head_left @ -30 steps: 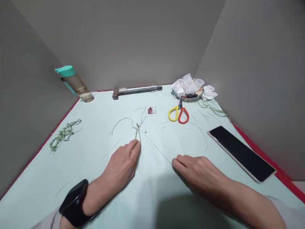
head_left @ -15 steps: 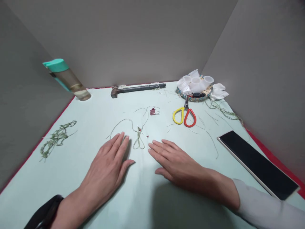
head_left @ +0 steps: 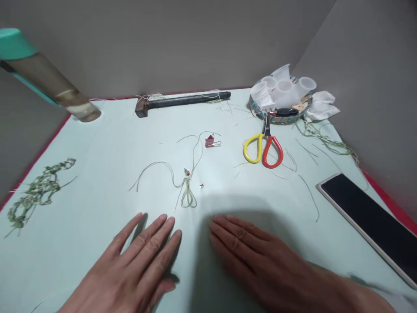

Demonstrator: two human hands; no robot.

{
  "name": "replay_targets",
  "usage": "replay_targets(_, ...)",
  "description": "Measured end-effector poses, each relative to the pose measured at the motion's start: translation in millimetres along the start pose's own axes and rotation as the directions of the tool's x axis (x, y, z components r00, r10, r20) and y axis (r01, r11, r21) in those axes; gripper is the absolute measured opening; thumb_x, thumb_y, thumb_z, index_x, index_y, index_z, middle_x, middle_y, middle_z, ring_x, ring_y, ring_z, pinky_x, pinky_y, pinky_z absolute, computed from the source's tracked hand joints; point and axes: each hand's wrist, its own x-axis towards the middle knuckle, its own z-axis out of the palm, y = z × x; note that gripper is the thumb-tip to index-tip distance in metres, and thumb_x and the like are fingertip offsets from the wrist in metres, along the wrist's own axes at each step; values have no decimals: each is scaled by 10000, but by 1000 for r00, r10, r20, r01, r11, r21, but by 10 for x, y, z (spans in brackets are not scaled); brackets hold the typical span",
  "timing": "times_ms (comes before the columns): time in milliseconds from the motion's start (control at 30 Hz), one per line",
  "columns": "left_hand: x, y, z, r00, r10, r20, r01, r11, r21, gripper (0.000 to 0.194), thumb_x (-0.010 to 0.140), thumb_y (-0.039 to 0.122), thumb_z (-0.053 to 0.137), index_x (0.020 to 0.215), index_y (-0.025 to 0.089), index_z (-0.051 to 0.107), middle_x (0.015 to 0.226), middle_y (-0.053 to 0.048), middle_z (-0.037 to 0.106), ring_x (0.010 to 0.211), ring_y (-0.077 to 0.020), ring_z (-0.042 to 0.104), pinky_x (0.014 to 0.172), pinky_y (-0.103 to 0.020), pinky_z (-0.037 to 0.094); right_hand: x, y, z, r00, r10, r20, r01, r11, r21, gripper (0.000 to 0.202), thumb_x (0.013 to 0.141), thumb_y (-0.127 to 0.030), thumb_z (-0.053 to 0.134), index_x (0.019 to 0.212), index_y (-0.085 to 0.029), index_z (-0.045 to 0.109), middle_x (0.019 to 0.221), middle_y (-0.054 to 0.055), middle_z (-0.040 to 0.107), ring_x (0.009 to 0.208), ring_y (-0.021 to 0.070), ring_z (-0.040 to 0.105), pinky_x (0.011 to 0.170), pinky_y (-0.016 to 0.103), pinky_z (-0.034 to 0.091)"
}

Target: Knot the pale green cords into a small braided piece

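Nearest, left: left hand [head_left: 133, 265], palm down over the surface [head_left: 107, 152], fingers straight and spread, unclamped. Nearest, right: right hand [head_left: 254, 252], palm down, fingers straight and side by side, pointing inward, unclamped. Both hands apart from each other. Contact of palms with the surface: cannot tell.

Right side: phone [head_left: 371, 221], dark screen up, set slantwise, partly out of view.

Just beyond the fingertips, between the hands: thread piece [head_left: 186, 177], lying on the surface, loops toward the hands, red bead at the far end of the knot, loose ends curving left and away. Just beside it, to the right: small red-and-white bit [head_left: 201, 186].

Far left of the thread piece: knotted green cord [head_left: 35, 191], in a tangle.

Farther: dark red clip [head_left: 209, 141], near a thread end. Right of the clip: scissors [head_left: 270, 140], yellow and red handles toward the hands, blades toward the basket [head_left: 283, 120].

Far edge, left to right: bottle [head_left: 58, 82] with teal lid; hammer [head_left: 189, 100] lying crosswise, head left; basket with white cups [head_left: 282, 93]; crumpled tissue [head_left: 322, 106] beside it.
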Motion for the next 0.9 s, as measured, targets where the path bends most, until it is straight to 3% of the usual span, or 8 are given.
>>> replay_targets(100, 35, -228, -58, 990, -133, 43, 138, 978, -159, 589, 1034, 293, 387, 1622, 325, 356, 1362, -34, 745, 1187, -324, 694, 998, -550, 553, 89, 80, -101, 1000, -2, 0, 2, 997, 75, 491, 968, -29, 355, 1326, -120, 680, 1344, 77, 735, 1202, 232, 679, 1100, 385, 542)
replay_targets(167, 182, -431, -95, 972, -233, -5, 226, 947, -230, 509, 1006, 277, 435, 1496, 389, 518, 1151, -40, 775, 985, -321, 708, 764, -482, 591, 217, 199, -110, 999, 48, -4, -47, 989, 140, 480, 956, -8, 362, 1279, -144, 689, 1266, 87, 762, 1059, 240, 689, 1051, 436, 542)
replay_targets(233, 395, -631, -102, 966, -249, -65, 224, 938, -265, 415, 979, 211, 453, 1321, 342, 649, 1019, -48, 746, 860, -273, 687, 609, -378, 537, 390, 369, -63, 992, 124, 23, -126, 980, 151, 428, 952, -2, 368, 1183, -152, 696, 1128, 107, 766, 876, 229, 648, 879, 422, 554)
replay_targets(300, 606, -794, -70, 966, -236, -102, 199, 938, -285, 361, 978, 190, 448, 1215, 292, 701, 988, -57, 742, 851, -262, 671, 637, -366, 521, 574, 566, 30, 971, 219, 96, -232, 960, 155, 370, 940, 4, 414, 1168, -140, 668, 1097, 111, 721, 871, 221, 591, 799, 382, 503)
replay_targets(400, 804, -944, 32, 971, -222, -84, 185, 931, -316, 331, 988, 218, 461, 1165, 273, 735, 1006, -63, 754, 882, -260, 675, 688, -373, 532, 797, 828, 219, 973, 210, 92, -222, 964, 145, 321, 959, -38, 467, 1202, -146, 647, 1142, 123, 659, 996, 250, 531, 829, 372, 444)
replay_targets(567, 846, -1008, 157, 973, -222, -64, 181, 904, -388, 287, 1003, 316, 500, 1121, 286, 760, 1092, -67, 778, 943, -262, 716, 744, -389, 556, 962, 982, 449, 986, 150, 69, -157, 981, 112, 290, 1023, -104, 400, 1127, -168, 663, 1168, 117, 619, 984, 245, 472, 846, 376, 404)
replay_targets(767, 841, -967, 155, 971, -230, -68, 181, 887, -425, 259, 987, 289, 493, 914, 290, 742, 1057, -46, 796, 899, -245, 738, 714, -362, 553, 983, 955, 442, 985, 118, 123, -126, 990, 59, 306, 1020, -55, 393, 1069, -119, 688, 1172, 131, 677, 1015, 255, 513, 877, 406, 384)
replay_targets(900, 835, -927, 186, 971, -224, -85, 169, 892, -418, 226, 983, 261, 480, 923, 270, 697, 1035, -45, 786, 814, -212, 738, 670, -334, 544, 977, 951, 446, 997, 43, 62, -44, 999, 4, 326, 1036, -42, 364, 1021, -114, 683, 1111, 121, 708, 1012, 257, 517, 881, 420, 364)
